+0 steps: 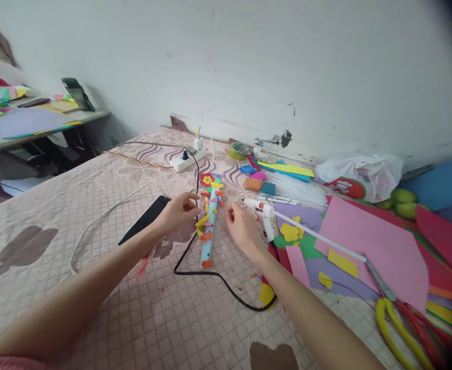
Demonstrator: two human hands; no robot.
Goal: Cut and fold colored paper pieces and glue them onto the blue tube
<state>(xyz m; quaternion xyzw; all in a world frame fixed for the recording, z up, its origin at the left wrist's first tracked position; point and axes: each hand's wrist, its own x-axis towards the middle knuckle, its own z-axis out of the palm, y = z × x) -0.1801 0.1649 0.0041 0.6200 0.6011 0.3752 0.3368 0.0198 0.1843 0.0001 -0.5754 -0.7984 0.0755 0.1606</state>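
A light blue paper strip [211, 218] lies on the table between my hands, decorated with small orange, yellow and pink paper pieces and a red flower [206, 179] at its far end. My left hand [179, 209] hovers just left of the strip, its fingers bent and a little apart, with nothing visible in them. To the right of the strip is my right hand [242, 226], fingers curled in against the thumb; whatever they may hold is hidden. Beside it lies a white glue gun [259, 207] with a long glue stick [318, 234] out of its back.
A black phone [144, 220] lies left of my left hand. Cables run from a power strip [187, 160], a black one looping near the paper strip. Coloured paper sheets [372, 241] and scissors [393, 313] lie at right. Tape [238, 150] and a plastic bag [360, 174] sit by the wall.
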